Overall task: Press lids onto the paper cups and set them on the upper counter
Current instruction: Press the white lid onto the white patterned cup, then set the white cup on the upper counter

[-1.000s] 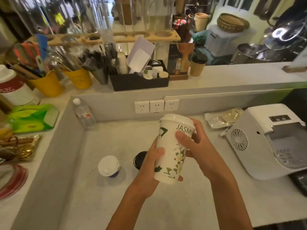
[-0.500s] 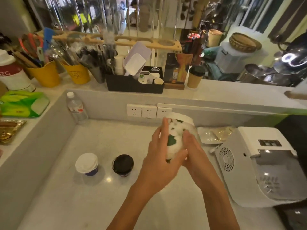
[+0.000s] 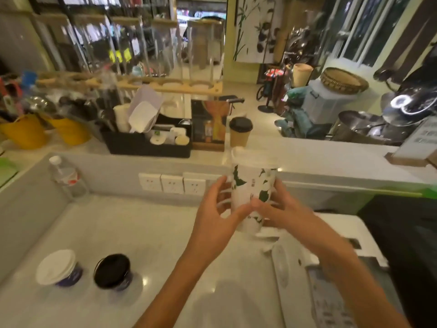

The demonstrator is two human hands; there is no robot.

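A tall white paper cup [image 3: 251, 185] with green leaf print and a white lid is held upright in the air, just in front of the upper counter [image 3: 331, 159]. My left hand [image 3: 218, 211] cups its left side and my right hand [image 3: 276, 209] grips its lower right side. A brown cup with a black lid [image 3: 240, 131] stands on the upper counter behind it. On the lower counter at the left sit a short cup with a white lid [image 3: 58, 268] and a short cup with a black lid [image 3: 113, 272].
A black organiser box [image 3: 146, 144] and yellow utensil holders [image 3: 68, 132] stand on the upper counter at the left. A water bottle [image 3: 67, 177] stands in the lower counter's corner. A white ice machine [image 3: 326, 268] fills the right side. Wall sockets [image 3: 171, 183] sit below the ledge.
Both hands have lifted the leaf-print cup up and away from me, toward the upper counter. The view has tilted upward with it.
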